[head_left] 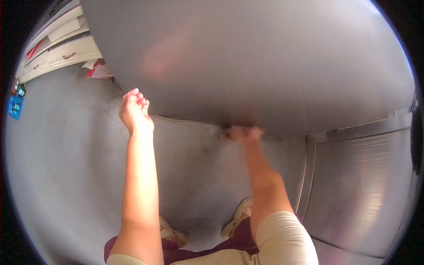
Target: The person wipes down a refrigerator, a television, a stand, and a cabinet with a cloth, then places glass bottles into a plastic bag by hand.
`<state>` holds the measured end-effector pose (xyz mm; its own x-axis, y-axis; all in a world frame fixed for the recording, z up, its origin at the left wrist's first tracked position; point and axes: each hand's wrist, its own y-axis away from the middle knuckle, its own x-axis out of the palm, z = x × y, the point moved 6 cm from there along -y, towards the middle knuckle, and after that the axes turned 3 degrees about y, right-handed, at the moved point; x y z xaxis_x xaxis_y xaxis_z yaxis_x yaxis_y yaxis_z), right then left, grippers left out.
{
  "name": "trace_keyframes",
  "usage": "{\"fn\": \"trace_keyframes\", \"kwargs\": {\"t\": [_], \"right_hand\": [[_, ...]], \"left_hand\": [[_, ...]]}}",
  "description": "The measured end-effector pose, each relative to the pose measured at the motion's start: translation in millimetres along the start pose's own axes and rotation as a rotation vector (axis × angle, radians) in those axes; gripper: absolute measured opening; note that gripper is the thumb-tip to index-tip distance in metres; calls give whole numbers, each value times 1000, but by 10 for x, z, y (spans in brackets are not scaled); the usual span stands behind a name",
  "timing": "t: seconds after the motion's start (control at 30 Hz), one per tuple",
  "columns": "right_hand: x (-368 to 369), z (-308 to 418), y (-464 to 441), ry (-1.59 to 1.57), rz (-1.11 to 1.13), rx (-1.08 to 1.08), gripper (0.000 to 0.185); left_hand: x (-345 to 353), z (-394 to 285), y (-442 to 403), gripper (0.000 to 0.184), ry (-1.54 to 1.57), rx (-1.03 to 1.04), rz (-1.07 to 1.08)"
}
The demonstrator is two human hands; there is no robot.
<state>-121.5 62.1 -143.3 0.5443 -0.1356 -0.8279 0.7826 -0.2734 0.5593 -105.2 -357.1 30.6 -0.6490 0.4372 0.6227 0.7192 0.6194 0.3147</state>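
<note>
Head view shows us a large, smooth, grey metallic-looking panel (247, 57) filling the upper part of our sight, its lower edge running above a grey floor (194, 163). Our left hand (136, 112) is at the panel's lower left edge, its fingers loosely curled and holding nothing that we can see; we cannot tell whether it touches the panel. Our right hand (244, 132) is at the lower edge, right of the left hand, the panel directly above it in our sight. It is blurred, so we cannot tell whether it grips the edge or only rests against it.

On the far left, below a cream drawer unit with dark curved handles (79, 51), lies a red-and-white flat packet (102, 70); any print on it is too small for us to read. Near the left rim of our sight is a blue plastic-looking pack (15, 107) with green items about it, their labels equally illegible.

The panel's top is cut off, and the panel hides part of the drawer unit. A shiny grey metal door-like surface (349, 190) on the right is also cropped. Below, our forearms partly cover our pale shoes (240, 214) and maroon trousers (238, 236).
</note>
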Motion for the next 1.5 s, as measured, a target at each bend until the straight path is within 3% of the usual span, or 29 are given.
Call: {"fn": "trace_keyframes", "kwargs": {"t": [0.1,0.17,0.27,0.4,0.47,0.57,0.67,0.8,0.93,1.1,1.27,1.4,1.43,1.5], "right_hand": [[92,-758,-121,-268,-105,186,50],[274,-836,-187,-451,-161,229,49],[530,-300,-182,-588,-149,151,49],[655,577,-52,-522,-17,-40,48],[638,647,-7,-462,16,-88,47],[507,245,-41,-414,-1,-63,47],[416,-597,-152,-495,-82,74,46],[489,-1616,-207,-964,-274,344,45],[695,-1351,-222,-1638,-378,335,45],[567,-391,49,-1973,-237,192,44],[169,-802,433,-2271,-339,212,43],[-65,-1217,590,-2439,-497,238,43],[16,-759,404,-2453,-524,240,43],[6,-974,360,-2489,-569,226,43]], "left_hand": [[-34,119,147,11,-73,12,57],[-76,202,210,12,-113,17,83],[-11,332,316,14,-144,9,114],[57,481,507,14,-178,-15,163],[84,530,578,13,-194,-19,202],[159,521,517,13,-200,-8,239],[213,463,540,12,-217,6,237],[79,516,509,12,-302,-6,283],[78,675,545,12,-325,-10,271],[467,879,988,13,-421,105,533],[801,938,1636,14,-745,296,946],[970,834,2104,11,-928,671,1268],[755,714,1380,13,-947,780,1335],[835,802,1591,15,-984,944,1447]]}}
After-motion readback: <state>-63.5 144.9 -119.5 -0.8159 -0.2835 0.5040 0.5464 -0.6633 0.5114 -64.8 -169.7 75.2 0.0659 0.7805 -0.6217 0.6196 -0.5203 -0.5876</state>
